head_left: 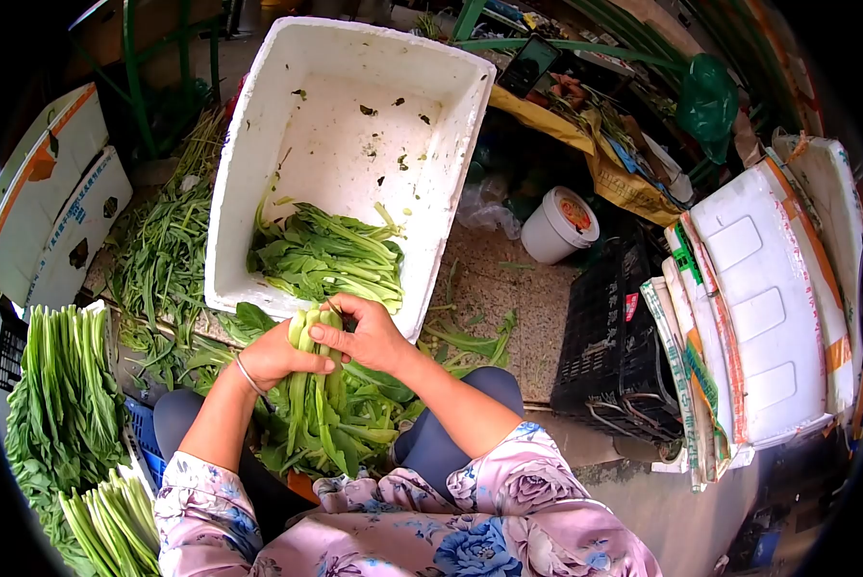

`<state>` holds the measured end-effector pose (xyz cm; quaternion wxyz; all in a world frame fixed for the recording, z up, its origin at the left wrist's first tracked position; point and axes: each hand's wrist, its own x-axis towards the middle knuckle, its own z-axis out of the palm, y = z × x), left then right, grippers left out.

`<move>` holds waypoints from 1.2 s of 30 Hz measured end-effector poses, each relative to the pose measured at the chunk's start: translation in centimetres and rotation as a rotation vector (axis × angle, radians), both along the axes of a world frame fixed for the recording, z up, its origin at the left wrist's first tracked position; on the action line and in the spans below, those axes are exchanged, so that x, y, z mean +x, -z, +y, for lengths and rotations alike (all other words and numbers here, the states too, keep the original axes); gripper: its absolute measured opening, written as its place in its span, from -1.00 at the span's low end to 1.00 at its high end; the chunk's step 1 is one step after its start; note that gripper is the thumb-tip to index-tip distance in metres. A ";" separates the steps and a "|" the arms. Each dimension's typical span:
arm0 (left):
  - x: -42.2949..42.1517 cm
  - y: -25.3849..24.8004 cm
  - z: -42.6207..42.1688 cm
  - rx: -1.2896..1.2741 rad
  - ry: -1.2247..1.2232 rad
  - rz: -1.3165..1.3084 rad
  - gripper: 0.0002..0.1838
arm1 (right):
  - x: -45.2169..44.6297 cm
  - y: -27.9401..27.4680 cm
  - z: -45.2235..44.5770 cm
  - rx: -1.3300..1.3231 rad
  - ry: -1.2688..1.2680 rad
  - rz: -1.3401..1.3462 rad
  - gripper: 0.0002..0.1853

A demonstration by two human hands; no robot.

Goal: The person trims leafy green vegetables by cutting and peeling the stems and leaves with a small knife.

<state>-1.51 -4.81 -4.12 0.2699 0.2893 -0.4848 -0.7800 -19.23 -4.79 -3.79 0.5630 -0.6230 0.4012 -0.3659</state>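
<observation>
A bunch of leafy greens [318, 409] hangs leaf-down over my lap, its pale stalk ends upright. My left hand [279, 356], with a bracelet at the wrist, is wrapped round the stalks. From the other side my right hand [369, 335] pinches near the stalk tops, its fingers curled against the bunch. Just beyond both hands stands a white foam box [321, 62], with a pile of greens [330, 255] lying at its near end. Loose leaves [383, 433] lie beneath the bunch, between my knees.
Trimmed greens [61, 394] are stacked at the left, with a second bundle [114, 524] in front. A heap of leaves [167, 250] lies beside the box. To the right are a white bucket [545, 236], a black crate [609, 337] and stacked foam panels [768, 298].
</observation>
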 end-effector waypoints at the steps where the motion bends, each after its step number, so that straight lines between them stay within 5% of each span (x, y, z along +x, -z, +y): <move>1: 0.0 0.0 0.0 0.033 0.023 0.025 -0.41 | 0.0 -0.2 0.1 0.028 -0.006 0.031 -0.60; 25: -1.3 0.7 -0.3 0.081 0.126 0.108 -0.29 | -0.3 -0.2 -0.3 -0.418 0.053 0.028 -0.63; 36: -0.9 2.0 -0.3 0.152 0.171 0.090 -0.27 | -0.3 -1.0 0.5 -0.325 -0.090 -0.105 -0.66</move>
